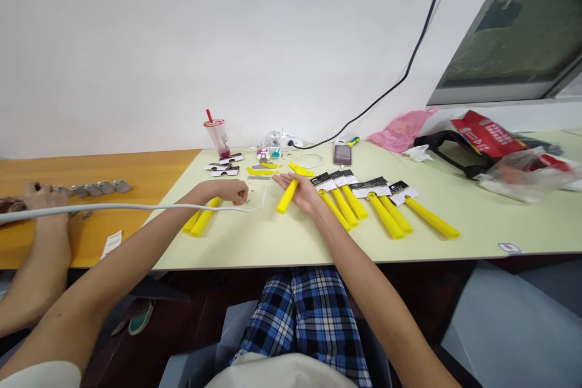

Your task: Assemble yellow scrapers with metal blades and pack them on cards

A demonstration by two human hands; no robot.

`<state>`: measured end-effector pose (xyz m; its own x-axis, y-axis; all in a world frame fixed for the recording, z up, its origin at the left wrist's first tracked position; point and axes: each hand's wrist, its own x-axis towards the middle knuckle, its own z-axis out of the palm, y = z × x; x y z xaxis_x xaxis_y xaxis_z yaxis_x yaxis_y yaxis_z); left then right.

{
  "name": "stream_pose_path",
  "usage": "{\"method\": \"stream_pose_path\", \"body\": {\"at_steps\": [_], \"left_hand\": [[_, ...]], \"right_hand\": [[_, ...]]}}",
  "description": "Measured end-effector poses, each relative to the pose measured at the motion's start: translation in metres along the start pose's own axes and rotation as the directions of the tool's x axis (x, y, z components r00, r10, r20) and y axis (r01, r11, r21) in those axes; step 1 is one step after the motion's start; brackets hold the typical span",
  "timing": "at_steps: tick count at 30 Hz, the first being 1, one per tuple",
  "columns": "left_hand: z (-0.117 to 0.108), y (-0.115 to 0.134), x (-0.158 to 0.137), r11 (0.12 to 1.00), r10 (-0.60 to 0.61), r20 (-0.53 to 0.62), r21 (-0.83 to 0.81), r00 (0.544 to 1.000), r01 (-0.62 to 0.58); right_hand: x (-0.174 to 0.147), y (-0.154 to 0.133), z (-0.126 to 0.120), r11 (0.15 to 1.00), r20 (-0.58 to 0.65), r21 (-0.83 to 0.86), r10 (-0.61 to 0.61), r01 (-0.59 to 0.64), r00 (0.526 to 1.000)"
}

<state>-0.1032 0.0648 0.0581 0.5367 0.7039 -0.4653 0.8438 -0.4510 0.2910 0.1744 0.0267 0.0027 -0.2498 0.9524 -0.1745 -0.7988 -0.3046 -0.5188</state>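
Observation:
My right hand [302, 191] is palm up, thumb and fingers around a yellow-handled tool [287, 196] with a short yellow crosspiece at its far end, like a scraper. My left hand [235, 192] is closed above the table; whatever its fingers may hold is hidden. Tiny metal bits, perhaps screws, lie beside it. Under my left wrist rest a couple of loose yellow handles [202, 222]. Yellow and grey flat pieces [262, 171] lie beyond my hands. To the right, several yellow-handled tools [385, 216] lie in a row, with black and white cards [370, 187] over their heads.
A white cable [182, 207] crosses in front of my left arm. At the back stand a drink cup [221, 138], a power strip [284, 138] and a small dark device [342, 154]. Bags [518, 176] lie at right. Another person's hand [45, 197] works at left near metal parts [104, 187].

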Motion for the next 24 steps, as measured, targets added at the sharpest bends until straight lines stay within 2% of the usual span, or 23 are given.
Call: {"method": "stream_pose_path", "body": {"at_steps": [7,19,24], "left_hand": [[0.004,0.005,-0.008,1.000,0.004,-0.052,0.020,0.999,-0.003],[0.000,0.005,-0.011,1.000,0.007,0.024,0.021,1.000,-0.007],[0.000,0.000,-0.009,0.998,0.004,0.025,-0.062,1.000,-0.003]], "right_hand": [[-0.003,-0.001,0.005,1.000,-0.030,0.030,0.007,-0.007,1.000],[0.004,0.002,-0.005,0.999,-0.003,0.042,0.024,-0.024,1.000],[0.004,0.002,-0.004,0.999,-0.023,0.042,0.020,-0.019,1.000]]}}
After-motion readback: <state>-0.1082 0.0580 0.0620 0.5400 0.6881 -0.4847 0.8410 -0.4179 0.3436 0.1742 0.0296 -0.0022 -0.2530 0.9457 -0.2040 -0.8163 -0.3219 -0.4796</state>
